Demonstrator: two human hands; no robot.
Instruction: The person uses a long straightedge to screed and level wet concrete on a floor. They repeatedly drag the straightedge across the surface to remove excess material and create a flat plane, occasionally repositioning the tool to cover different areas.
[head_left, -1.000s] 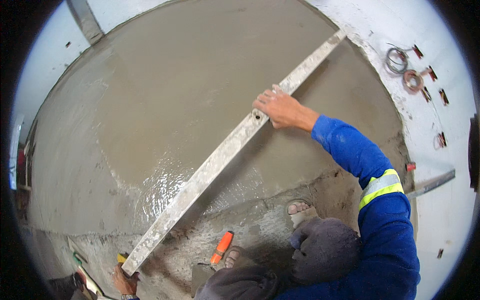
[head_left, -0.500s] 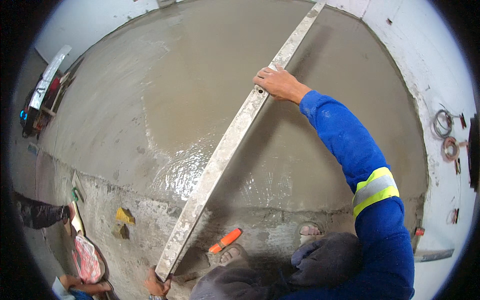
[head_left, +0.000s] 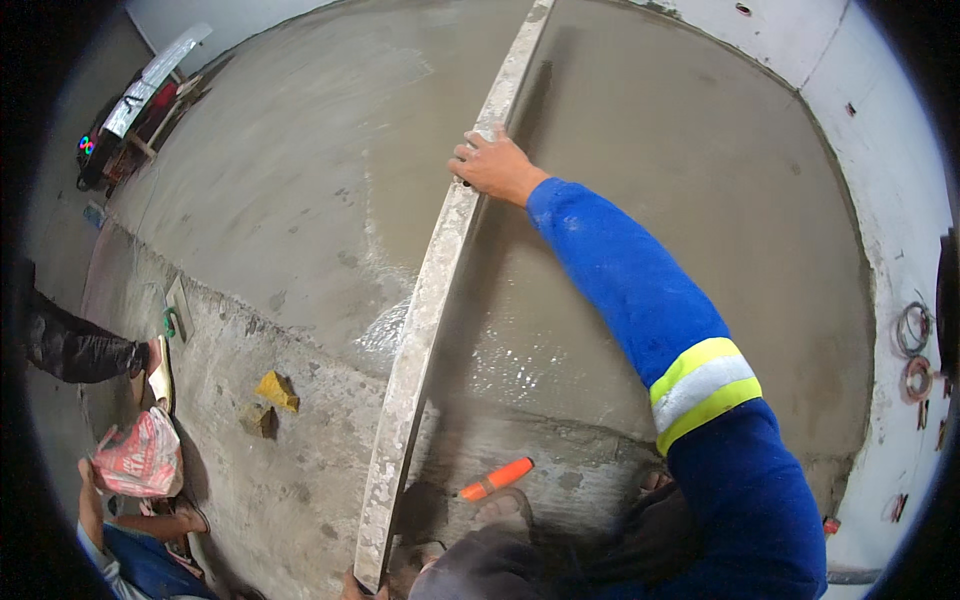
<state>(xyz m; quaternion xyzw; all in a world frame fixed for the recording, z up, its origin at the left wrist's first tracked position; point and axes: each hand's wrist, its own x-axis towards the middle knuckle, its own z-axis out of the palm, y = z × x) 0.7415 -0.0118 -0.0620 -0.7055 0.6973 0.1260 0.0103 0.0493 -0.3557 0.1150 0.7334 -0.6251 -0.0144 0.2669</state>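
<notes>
A long, pale, cement-spattered screed bar (head_left: 425, 310) runs from near my feet toward the far wall, over wet grey mortar (head_left: 620, 220). My right hand (head_left: 495, 166) grips it partway along, its fingers wrapped over the edge beside a small hole. At the near end, low in the view, my left hand (head_left: 352, 587) holds the bar; most of that hand is cut off by the picture's edge. A long orange object (head_left: 497, 479) lies by my foot, right of the bar; I cannot tell its kind.
Left of me lie yellow sponge-like pieces (head_left: 277, 390) and a green-handled trowel (head_left: 178, 310). Two other people are at the left; one person's hand (head_left: 90, 475) holds a red-and-white bag (head_left: 143, 455). White walls (head_left: 870, 130) border the floor; wire coils (head_left: 913, 330) hang at right.
The view has shifted, and the bar now stands more upright in it. Both my hands still grip the bar. At left, the person's red-and-white bag has been lifted and turned.
</notes>
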